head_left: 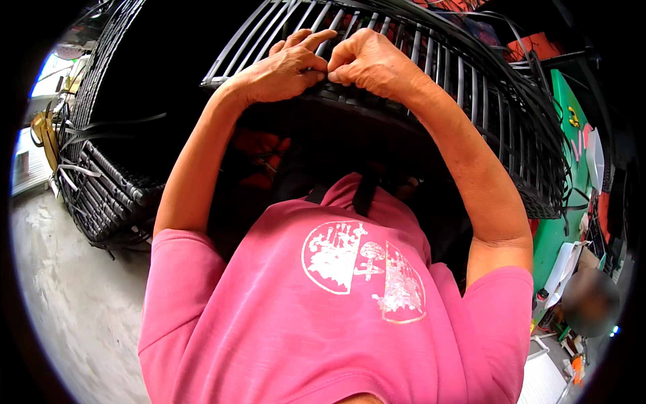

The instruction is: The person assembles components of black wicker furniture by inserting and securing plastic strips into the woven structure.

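Note:
Both hands meet at the near edge of a black woven frame [464,81] with rows of dark flat strips. My left hand [286,67] has thumb and forefinger pinched at that edge, while its other fingers stretch out over the strips. Close beside it, my right hand [370,64] is closed, with thumb and curled forefinger pressed together. Whatever lies between the fingertips of either hand is too small and dark to make out. The frame's lower side, under my hands, is lost in shadow.
Another black woven piece [111,192] with loose strip ends stands on the grey floor [67,289] at the left. Long loose black strips [531,128] hang at the right. Beyond them is a green board [564,121] with small items, and a blurred round shape [591,303].

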Demonstrator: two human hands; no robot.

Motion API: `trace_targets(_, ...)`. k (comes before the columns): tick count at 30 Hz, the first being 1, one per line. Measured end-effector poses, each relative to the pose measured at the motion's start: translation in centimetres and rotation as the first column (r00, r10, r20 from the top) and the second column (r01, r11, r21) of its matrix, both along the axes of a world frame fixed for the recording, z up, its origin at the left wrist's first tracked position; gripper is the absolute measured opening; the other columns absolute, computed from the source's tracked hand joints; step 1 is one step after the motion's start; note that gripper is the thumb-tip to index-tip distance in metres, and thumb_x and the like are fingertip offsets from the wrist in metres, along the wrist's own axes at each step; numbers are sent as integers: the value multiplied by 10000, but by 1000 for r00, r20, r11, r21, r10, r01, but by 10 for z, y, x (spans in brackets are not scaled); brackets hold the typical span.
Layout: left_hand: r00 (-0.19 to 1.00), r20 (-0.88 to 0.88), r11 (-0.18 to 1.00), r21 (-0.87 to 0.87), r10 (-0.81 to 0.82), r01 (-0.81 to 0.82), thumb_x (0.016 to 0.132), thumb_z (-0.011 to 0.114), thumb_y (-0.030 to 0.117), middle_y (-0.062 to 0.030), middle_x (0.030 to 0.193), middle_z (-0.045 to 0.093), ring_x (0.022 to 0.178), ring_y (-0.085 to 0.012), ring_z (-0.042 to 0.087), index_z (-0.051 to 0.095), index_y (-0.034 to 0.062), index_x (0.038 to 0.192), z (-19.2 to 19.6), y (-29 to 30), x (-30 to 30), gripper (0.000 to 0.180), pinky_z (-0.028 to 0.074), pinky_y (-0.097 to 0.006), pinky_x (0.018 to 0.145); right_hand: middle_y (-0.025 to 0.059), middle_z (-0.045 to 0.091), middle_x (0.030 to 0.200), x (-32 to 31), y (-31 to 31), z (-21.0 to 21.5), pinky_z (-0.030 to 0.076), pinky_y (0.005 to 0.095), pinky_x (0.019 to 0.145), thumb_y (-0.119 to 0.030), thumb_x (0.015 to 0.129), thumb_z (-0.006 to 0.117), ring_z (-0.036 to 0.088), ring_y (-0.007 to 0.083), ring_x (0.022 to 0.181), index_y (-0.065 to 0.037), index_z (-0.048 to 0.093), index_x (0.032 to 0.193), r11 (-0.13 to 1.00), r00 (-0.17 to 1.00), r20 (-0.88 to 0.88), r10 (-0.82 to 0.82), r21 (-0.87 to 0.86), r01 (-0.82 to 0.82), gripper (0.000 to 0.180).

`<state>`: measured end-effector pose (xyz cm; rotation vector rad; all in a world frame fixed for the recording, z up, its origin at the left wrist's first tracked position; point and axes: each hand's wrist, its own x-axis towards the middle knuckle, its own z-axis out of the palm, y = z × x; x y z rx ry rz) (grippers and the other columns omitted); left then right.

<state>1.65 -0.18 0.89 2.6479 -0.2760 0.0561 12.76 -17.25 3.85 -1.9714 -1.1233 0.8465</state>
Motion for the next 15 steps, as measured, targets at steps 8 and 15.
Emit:
trace_targets(8, 958, -208, 826, -492, 196, -275, 874, 652, 126, -84, 1340, 508, 1116, -205, 540, 666, 33, 857, 31, 9, -6, 96, 424, -307, 932, 69, 714, 813, -10, -1, -5, 530, 249, 581, -179, 845, 710, 643, 101, 666, -28, 738, 994, 954, 946, -301, -121, 227, 195, 214)
trace_targets(15, 950, 79, 909, -324, 302, -262, 891, 631, 120, -113, 1357, 522, 1221, -274, 504, 705, 45, 896, 31, 38, -23, 105, 401, -345, 1010, 24, 665, 707, -8, 21, -2, 509, 230, 497, -168, 805, 718, 605, 83, 586, -34, 735, 894, 952, 957, -265, -118, 242, 185, 163)
